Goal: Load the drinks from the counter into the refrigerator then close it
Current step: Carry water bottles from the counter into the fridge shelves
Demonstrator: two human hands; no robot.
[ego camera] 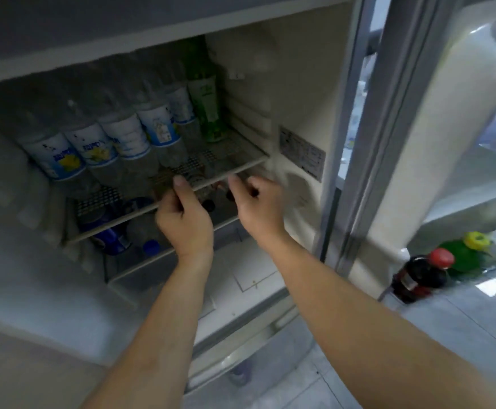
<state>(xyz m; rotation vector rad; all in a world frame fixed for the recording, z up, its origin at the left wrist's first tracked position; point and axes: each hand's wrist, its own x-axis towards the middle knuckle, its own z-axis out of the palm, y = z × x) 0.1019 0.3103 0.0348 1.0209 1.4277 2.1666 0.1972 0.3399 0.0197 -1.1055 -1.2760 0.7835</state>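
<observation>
The refrigerator stands open, its door [447, 143] swung out to the right. A wire shelf [211, 160] carries several clear water bottles [122, 137] with white and blue labels and one green bottle [205, 95] at the back. My left hand [184, 214] grips the shelf's front edge, thumb on top of the rail. My right hand [258, 205] has its fingers curled at the same edge further right, close to the inner wall; blur hides whether it holds the rail. Blue cans [111, 237] and dark bottle caps [208, 205] lie on the level below.
In the door's lower rack stand a dark cola bottle with a red cap [423, 273] and a green bottle with a yellow cap [468, 249]. A sticker [302, 152] sits on the fridge's right inner wall. Grey tiled floor [417, 335] lies below the door.
</observation>
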